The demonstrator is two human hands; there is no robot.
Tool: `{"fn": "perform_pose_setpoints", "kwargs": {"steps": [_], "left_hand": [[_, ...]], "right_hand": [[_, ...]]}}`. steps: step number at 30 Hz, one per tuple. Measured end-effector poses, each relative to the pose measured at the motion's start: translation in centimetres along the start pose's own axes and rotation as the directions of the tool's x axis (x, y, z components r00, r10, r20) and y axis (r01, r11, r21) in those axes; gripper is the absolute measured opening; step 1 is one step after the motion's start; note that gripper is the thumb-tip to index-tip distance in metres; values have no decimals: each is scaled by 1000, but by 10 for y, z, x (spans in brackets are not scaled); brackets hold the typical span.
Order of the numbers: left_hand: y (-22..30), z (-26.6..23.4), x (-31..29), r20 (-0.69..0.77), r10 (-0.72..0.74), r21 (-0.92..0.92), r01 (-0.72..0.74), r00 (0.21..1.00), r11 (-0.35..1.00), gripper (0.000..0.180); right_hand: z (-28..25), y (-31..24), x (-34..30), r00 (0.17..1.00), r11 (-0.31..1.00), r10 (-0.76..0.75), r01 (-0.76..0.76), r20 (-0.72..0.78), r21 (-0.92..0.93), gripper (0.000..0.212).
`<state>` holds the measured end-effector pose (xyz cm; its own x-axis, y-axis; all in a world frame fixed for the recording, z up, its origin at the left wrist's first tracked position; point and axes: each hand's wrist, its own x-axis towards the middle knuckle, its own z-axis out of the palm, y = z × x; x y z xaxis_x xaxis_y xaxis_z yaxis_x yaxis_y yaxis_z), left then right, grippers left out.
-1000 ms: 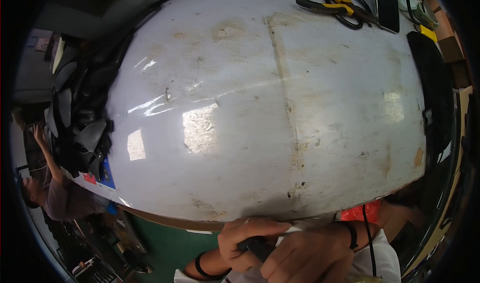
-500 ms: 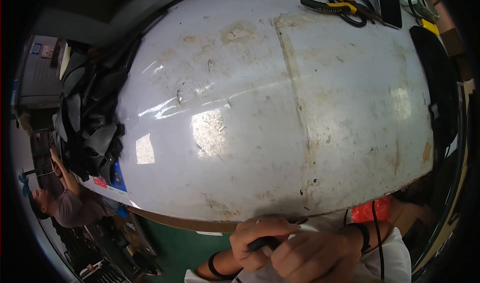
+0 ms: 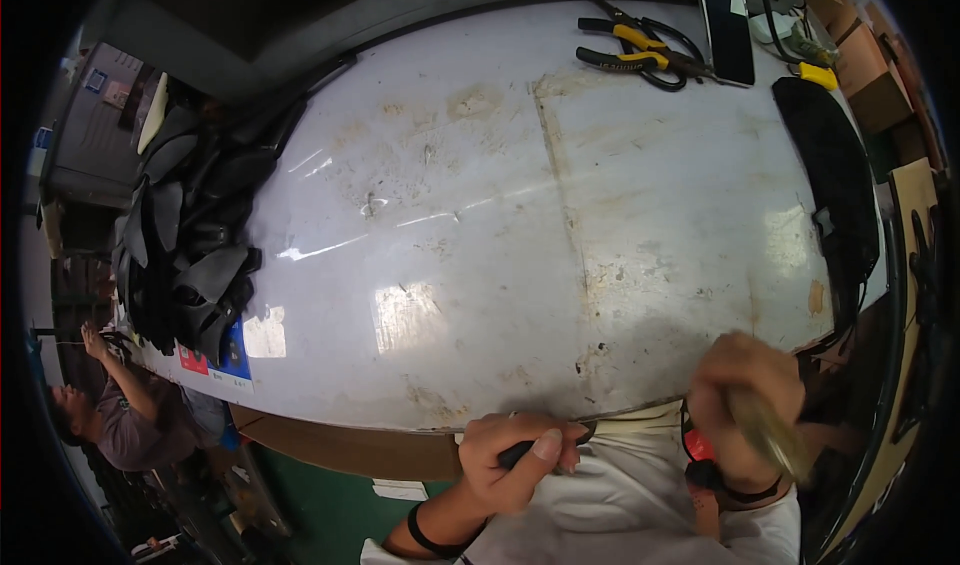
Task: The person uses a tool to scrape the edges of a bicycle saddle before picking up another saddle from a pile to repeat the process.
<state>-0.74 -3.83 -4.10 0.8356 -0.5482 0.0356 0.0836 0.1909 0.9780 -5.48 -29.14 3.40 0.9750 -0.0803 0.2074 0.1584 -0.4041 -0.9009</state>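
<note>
My left hand (image 3: pixel 510 462) is closed around a small black piece (image 3: pixel 516 453) at the near edge of the white worktable (image 3: pixel 480 265). Its thumb lies along the piece, and much of the piece is hidden by the fingers. Farther right, my right hand (image 3: pixel 745 380) is curled above the table's near edge, smeared by motion. A yellowish, shiny object (image 3: pixel 768 435) shows at its lower side, too blurred to name, and it seems to be in the grip. The two hands are apart.
A heap of black curved parts (image 3: pixel 190 235) covers the table's left end. Pliers with yellow-and-black handles (image 3: pixel 630 60) lie at the far right beside a phone (image 3: pixel 725 30). A long black item (image 3: pixel 830 175) lies along the right edge. Another person (image 3: pixel 150 415) works at the far left.
My right hand has come away from my left, moving right and up, with a yellowish object now showing. My left hand still holds the black piece. The whole view has shifted slightly.
</note>
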Motion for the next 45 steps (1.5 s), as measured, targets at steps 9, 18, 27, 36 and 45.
{"fn": "perform_pose_setpoints", "kwargs": {"steps": [9, 18, 27, 36, 45], "left_hand": [[46, 0, -17, -120, -3, -178, -19, 993, 984, 67], [103, -6, 5, 23, 440, -672, -312, 898, 671, 56], [58, -10, 24, -360, 167, -307, -286, 918, 908, 55], [-6, 42, 48, -435, 209, -182, -313, 876, 932, 102], [-5, 26, 58, -427, 249, -27, -288, 869, 957, 71]], "right_hand": [[30, -16, -31, 997, 980, 17, -1, 78, -200, 55], [48, -8, -34, 781, 532, 219, -598, 585, 599, 29], [58, -7, -12, 992, 935, 125, -127, 26, 330, 29], [73, -1, 1, 951, 967, -247, 232, -187, -103, 18], [77, 2, 2, 941, 965, -258, 260, -220, -18, 19]]}}
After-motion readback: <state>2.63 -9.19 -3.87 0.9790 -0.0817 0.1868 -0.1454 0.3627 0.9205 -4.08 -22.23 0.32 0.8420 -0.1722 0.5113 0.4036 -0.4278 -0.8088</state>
